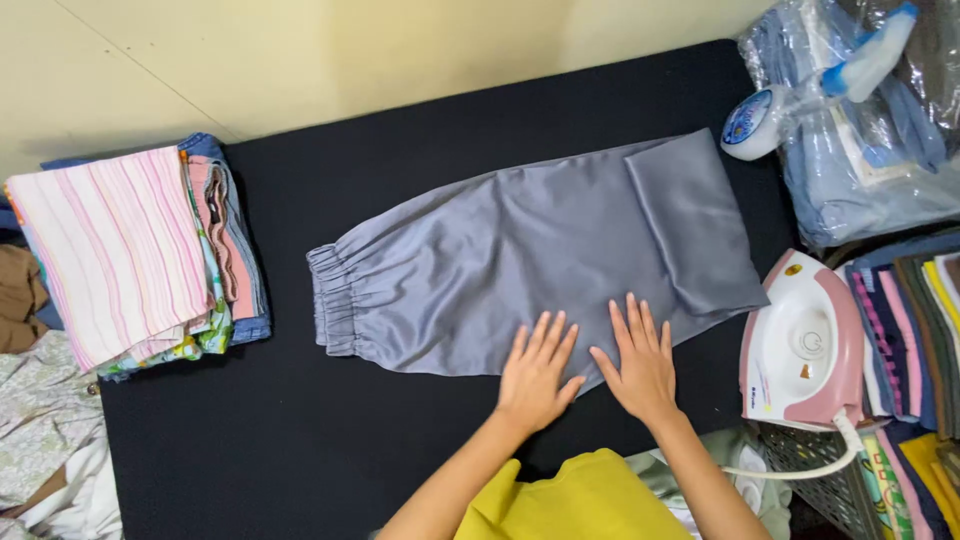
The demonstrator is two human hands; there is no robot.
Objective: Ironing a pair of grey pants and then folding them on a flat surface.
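Grey trousers [530, 260] lie folded across a black desk [300, 440] as the left hand [535, 375] and right hand [640, 365] press flat on the near edge, fingers [545, 335] spread apart, beside a pink iron [800, 345] and stacked clothes [130, 255]

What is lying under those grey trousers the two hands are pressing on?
The grey trousers lie flat on a black padded surface, which shows all around them. Both the left hand and right hand rest on top. Anything beneath the fabric itself is hidden.
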